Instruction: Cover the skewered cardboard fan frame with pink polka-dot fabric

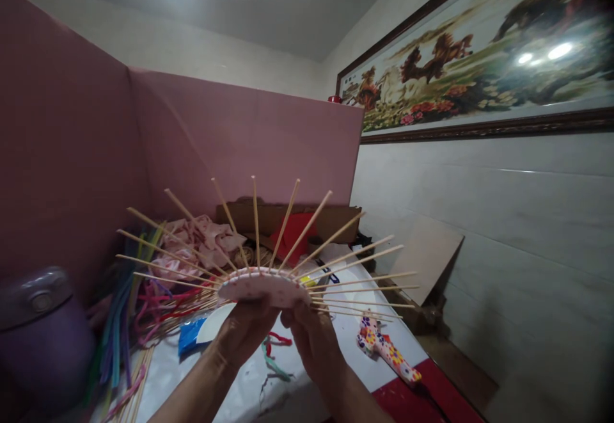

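Observation:
Both hands hold up a pale round disc (268, 287) with a pinkish spotted cover, seen nearly edge-on above the table. Thin wooden sticks (293, 215) fan out from its rim on every visible side. My left hand (247, 333) grips the near edge left of centre, fingers closed on it. Close beside it, my right hand (311, 336) pinches the same edge right of centre. The undersides of the fingers are partly hidden by the disc. Below the hands, red and green fuzzy pipe cleaners (277, 362) lie on the white tabletop (230, 394).
A flower-patterned glue gun (386, 349) lies at the right. Coloured pipe cleaners (118, 320), pink cloth (199, 240) and a blue packet (190, 338) sit at the left, beside a purple flask (43, 346). Cardboard (340, 214) stands at the back before a pink partition (249, 141).

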### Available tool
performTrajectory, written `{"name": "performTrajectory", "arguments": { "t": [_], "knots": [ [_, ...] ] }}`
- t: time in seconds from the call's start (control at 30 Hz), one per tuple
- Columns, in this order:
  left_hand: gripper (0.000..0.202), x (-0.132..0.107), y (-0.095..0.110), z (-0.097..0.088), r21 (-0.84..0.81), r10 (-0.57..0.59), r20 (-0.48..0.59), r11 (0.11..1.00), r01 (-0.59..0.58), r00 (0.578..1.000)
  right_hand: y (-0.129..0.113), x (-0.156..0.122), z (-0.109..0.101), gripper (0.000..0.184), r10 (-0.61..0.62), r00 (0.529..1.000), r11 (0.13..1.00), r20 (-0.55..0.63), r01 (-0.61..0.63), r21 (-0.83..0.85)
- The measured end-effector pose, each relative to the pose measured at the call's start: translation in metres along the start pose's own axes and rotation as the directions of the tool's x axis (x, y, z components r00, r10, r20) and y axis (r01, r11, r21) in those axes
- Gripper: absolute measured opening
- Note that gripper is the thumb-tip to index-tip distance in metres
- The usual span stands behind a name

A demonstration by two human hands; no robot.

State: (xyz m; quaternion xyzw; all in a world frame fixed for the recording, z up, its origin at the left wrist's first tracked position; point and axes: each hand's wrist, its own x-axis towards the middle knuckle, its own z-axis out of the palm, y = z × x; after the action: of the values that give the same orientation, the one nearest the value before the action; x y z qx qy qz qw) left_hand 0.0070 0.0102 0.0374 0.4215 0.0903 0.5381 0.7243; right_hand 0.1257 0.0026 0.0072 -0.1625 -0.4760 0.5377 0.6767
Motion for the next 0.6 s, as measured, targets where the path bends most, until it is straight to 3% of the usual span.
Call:
{"name": "performTrajectory", "arguments": {
  "t": [0.1, 0.17, 0.27, 0.4, 0.6],
  "knots": [
    [0.024, 0.001, -0.003, 0.004, -0.088, -0.015, -0.135, 0.996, 0.003, 0.991, -0.002, 0.001, 0.009, 0.017, 0.09, 0.995, 0.976, -0.036, -0.081, 0.201],
    [0.021, 0.002, -0.002, 0.005, -0.157, -0.056, -0.228, 0.987, 0.02, 0.972, -0.004, 0.001, 0.012, 0.019, 0.08, 0.996, 0.983, -0.05, -0.07, 0.171],
    [0.02, 0.003, -0.001, 0.006, -0.198, -0.104, -0.329, 0.979, 0.039, 0.939, -0.005, -0.001, 0.012, 0.017, 0.024, 1.0, 0.998, -0.016, -0.023, 0.055],
    [0.026, 0.004, -0.001, 0.009, -0.228, -0.13, -0.381, 0.973, 0.043, 0.915, -0.01, -0.004, 0.009, 0.016, -0.071, 0.997, 0.985, 0.033, 0.075, -0.157],
    [0.025, 0.002, -0.002, 0.02, -0.311, -0.162, -0.383, 0.95, 0.038, 0.909, -0.019, -0.008, 0.008, 0.02, -0.272, 0.959, 0.822, 0.08, 0.275, -0.498]
  ]
}}
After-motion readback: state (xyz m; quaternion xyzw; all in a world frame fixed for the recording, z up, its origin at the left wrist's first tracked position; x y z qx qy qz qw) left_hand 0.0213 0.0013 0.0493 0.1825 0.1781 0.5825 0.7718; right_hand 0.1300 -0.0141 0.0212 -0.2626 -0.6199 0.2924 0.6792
